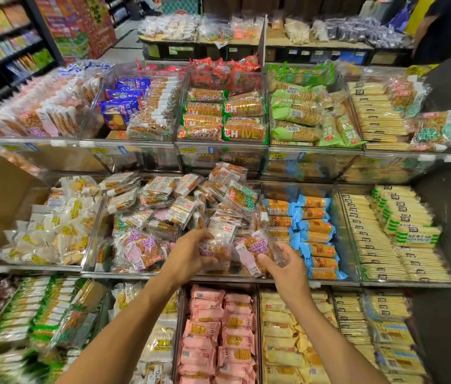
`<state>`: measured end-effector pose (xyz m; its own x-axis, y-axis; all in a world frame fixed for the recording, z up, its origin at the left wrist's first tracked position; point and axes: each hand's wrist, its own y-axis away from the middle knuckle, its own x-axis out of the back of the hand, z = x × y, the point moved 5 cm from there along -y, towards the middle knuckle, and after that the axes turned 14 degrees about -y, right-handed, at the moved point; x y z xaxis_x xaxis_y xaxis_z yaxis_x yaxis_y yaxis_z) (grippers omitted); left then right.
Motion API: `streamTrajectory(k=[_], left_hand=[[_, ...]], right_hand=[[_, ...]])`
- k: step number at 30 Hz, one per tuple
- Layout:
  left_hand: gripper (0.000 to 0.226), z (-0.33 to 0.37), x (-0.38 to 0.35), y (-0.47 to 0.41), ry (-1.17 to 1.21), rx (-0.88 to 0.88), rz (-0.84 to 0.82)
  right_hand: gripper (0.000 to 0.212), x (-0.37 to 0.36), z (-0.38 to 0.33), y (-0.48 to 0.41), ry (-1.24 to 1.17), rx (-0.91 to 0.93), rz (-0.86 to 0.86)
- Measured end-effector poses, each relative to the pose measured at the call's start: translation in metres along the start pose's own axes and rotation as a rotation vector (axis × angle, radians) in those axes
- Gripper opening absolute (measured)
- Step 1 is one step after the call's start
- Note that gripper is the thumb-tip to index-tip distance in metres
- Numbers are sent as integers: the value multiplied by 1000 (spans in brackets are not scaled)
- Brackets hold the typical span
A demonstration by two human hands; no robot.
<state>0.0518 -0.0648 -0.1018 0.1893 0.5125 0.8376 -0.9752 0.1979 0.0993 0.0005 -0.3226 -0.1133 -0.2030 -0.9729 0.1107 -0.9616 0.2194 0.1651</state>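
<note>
**A:** What does each grip have?

**B:** The left grip (191, 254) curls round a purple pack (216, 253), with the fingers over its top. The right grip (285, 263) pinches a second pack (252, 249) at its lower edge. Both packs hang just over the front of the clear bin (124, 273) on the middle shelf.

**A:** How should they be placed?

**B:** I'd lay them flat, label up, and lightly. The film looks thin, slick and crinkly, and the round crackers inside are likely brittle. The heap (177, 206) behind is loose and could slide.
</note>
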Motion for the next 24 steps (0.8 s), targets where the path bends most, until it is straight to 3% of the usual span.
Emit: streamTrajectory(k=[6, 8, 10, 13, 15, 19, 22, 24], left_hand=[[42, -12, 16, 16, 668, 344, -34], [40, -12, 13, 26, 798, 388, -11], [41, -13, 9, 36, 913, 439, 23], [49, -15, 3, 48, 1119, 518, 42], [40, -17, 4, 58, 1139, 562, 68], [34, -21, 6, 79, 1106, 611, 165], [43, -28, 13, 99, 1122, 667, 283], [33, -31, 18, 116, 1123, 694, 354]], right_hand=[[24, -10, 3, -2, -305, -126, -16], [41, -16, 2, 1, -434, -184, -34], [72, -21, 3, 2, -524, -233, -35], [72, -24, 2, 2, -553, -251, -71], [65, -25, 1, 1, -548, -249, -83], [76, -35, -3, 2, -590, -283, -133], [65, -53, -3, 5, -596, -294, -217], [61, -67, -3, 12, -564, -324, -282]])
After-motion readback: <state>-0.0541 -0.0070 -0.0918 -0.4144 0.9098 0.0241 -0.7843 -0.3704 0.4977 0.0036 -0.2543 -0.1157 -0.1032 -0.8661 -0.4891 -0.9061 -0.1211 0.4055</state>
